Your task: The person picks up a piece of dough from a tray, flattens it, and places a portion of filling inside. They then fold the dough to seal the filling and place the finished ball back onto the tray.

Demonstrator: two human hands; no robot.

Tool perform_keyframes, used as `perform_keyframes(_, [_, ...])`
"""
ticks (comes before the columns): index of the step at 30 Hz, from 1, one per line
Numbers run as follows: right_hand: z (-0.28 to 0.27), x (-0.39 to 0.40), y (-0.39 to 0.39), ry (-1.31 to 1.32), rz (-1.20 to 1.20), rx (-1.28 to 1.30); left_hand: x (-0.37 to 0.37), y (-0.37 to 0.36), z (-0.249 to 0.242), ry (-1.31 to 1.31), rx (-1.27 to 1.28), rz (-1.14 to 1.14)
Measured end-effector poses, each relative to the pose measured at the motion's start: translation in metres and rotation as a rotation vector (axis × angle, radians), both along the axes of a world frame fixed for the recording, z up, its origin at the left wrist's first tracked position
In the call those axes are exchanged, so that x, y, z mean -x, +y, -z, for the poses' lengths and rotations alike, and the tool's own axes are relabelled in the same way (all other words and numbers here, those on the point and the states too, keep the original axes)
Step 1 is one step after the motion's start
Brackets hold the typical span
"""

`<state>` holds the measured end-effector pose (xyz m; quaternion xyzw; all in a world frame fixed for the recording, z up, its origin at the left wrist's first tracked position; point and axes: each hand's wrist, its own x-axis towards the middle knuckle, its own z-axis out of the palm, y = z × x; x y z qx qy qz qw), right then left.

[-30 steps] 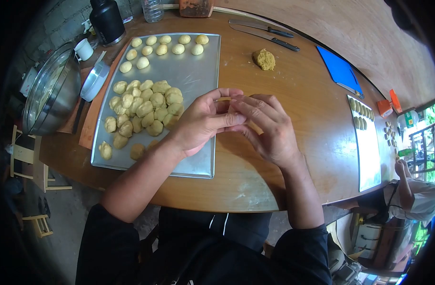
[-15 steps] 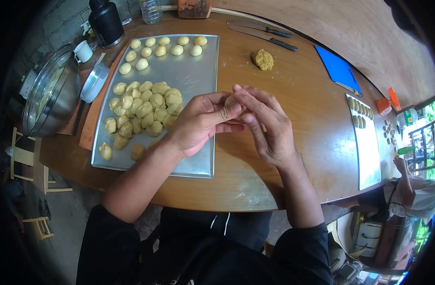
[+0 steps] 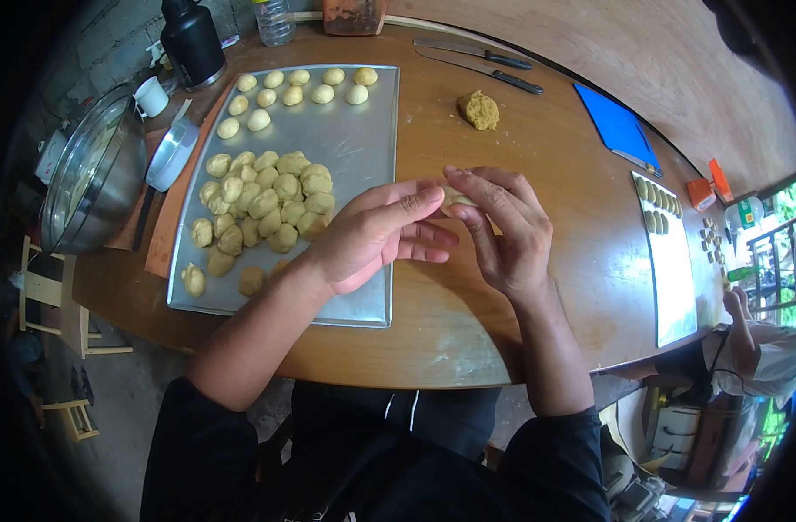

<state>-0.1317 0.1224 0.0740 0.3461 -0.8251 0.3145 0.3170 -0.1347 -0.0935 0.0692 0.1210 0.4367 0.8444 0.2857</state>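
Note:
My left hand point(image 3: 376, 235) and my right hand point(image 3: 502, 230) meet over the wooden table point(image 3: 468, 322), both closed around a small pale dough piece point(image 3: 457, 199) that shows only between the fingertips. To the left lies a metal baking tray point(image 3: 354, 287). It carries a heap of rough dough lumps point(image 3: 267, 204) in its middle and a row of round dough balls point(image 3: 298, 87) along its far edge. A brownish lump of filling point(image 3: 480, 110) sits on the table beyond my hands.
Two knives point(image 3: 485, 65) and a blue board point(image 3: 620, 129) lie at the far side. A second tray point(image 3: 672, 261) with shaped pieces stands at the right, near another person point(image 3: 755, 348). A steel bowl point(image 3: 93, 170), white cup point(image 3: 152, 94) and black bottle point(image 3: 192, 39) are at left.
My hands have stayed together on the dough piece while the fingers shifted around it. My left fingers now stretch further across toward the right hand.

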Motion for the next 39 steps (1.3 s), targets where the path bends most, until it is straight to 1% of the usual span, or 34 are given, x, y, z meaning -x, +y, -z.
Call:
perform_keyframes(2, [0.0,-0.001,-0.003,0.004,-0.014,0.02,0.005,-0.003,0.012,-0.002,0.008,0.13])
perform_keyframes(3, [0.0,-0.002,-0.006,-0.012,-0.01,0.007,0.005,-0.005,0.013,-0.001,0.008,0.124])
perform_keyframes(5, [-0.001,0.0,-0.006,-0.024,-0.001,-0.005,0.005,-0.005,0.015,0.079,0.039,0.051])
perform_keyframes(6, [-0.002,0.002,-0.006,-0.039,-0.049,0.008,0.006,-0.005,0.016,0.079,0.039,0.054])
perform_keyframes(7, [-0.002,0.002,-0.005,-0.058,-0.098,0.022,0.006,-0.005,0.017,0.113,0.073,0.0])
perform_keyframes(8, [-0.001,0.0,-0.005,-0.061,-0.096,0.023,0.006,-0.004,0.018,0.148,0.108,-0.055])
perform_keyframes(9, [0.0,0.0,-0.005,-0.138,-0.087,0.102,0.005,-0.004,0.018,0.148,0.109,-0.054])
perform_keyframes(10, [0.0,0.0,-0.005,-0.212,-0.077,0.181,0.005,-0.004,0.016,0.2,0.126,-0.103])
perform_keyframes(11, [0.0,-0.001,-0.005,-0.21,-0.074,0.181,0.005,-0.003,0.015,0.252,0.143,-0.151])
perform_keyframes(13, [-0.001,-0.001,-0.006,-0.326,-0.045,0.278,0.006,-0.002,0.017,0.248,0.159,-0.157])
perform_keyframes(14, [-0.001,-0.001,-0.004,-0.326,-0.046,0.279,0.006,-0.002,0.018,0.243,0.175,-0.166])
perform_keyframes(15, [-0.002,0.0,-0.001,-0.238,-0.014,0.164,0.006,-0.002,0.017,0.245,0.176,-0.167])
perform_keyframes(16, [-0.003,0.001,0.001,-0.15,0.019,0.049,0.005,-0.001,0.017,0.167,0.093,-0.134])
perform_keyframes(17, [-0.003,0.002,0.002,-0.146,0.019,0.049,0.005,-0.001,0.016,0.09,0.01,-0.1])
perform_keyframes(18, [-0.004,0.003,0.002,-0.092,0.034,0.061,0.005,-0.001,0.015,0.091,0.01,-0.099])
perform_keyframes(19, [-0.003,0.002,0.002,-0.04,0.048,0.073,0.005,-0.002,0.012,0.031,-0.081,-0.063])
perform_keyframes(20, [-0.003,0.002,0.003,-0.044,0.049,0.072,0.005,-0.004,0.012,-0.032,-0.171,-0.029])
perform_keyframes(22, [-0.003,0.002,0.002,0.012,-0.047,0.074,0.009,-0.008,0.014,-0.025,-0.154,0.009])
perform_keyframes(24, [-0.006,0.003,0.001,0.029,-0.091,0.061,0.011,-0.009,0.016,-0.009,-0.138,0.051])
perform_keyframes(25, [-0.006,0.003,0.0,0.043,-0.133,0.049,0.009,-0.009,0.017,0.043,-0.116,-0.002])
perform_keyframes(26, [-0.004,0.005,0.004,0.001,-0.152,0.065,0.008,-0.009,0.018,0.095,-0.093,-0.054])
perform_keyframes(27, [-0.002,0.004,0.003,0.0,-0.151,0.065,0.008,-0.008,0.019,0.094,-0.093,-0.054])
perform_keyframes(29, [0.0,0.002,-0.002,-0.165,-0.149,0.272,0.009,-0.008,0.018,0.147,-0.008,-0.155])
perform_keyframes(30, [-0.002,0.001,-0.002,-0.163,-0.152,0.271,0.01,-0.008,0.018,0.149,-0.009,-0.157])
perform_keyframes(32, [-0.007,-0.003,-0.002,-0.273,-0.11,0.176,0.009,-0.006,0.02,0.225,0.125,-0.262])
perform_keyframes(33, [-0.004,-0.002,-0.004,-0.276,-0.111,0.177,0.008,-0.005,0.021,0.221,0.126,-0.263])
perform_keyframes(35, [0.001,0.0,-0.005,-0.282,0.023,0.129,0.009,-0.003,0.023,0.292,0.18,-0.282])
perform_keyframes(39, [0.005,0.0,0.001,-0.309,0.052,0.094,0.004,0.001,0.01,0.316,0.099,-0.296])
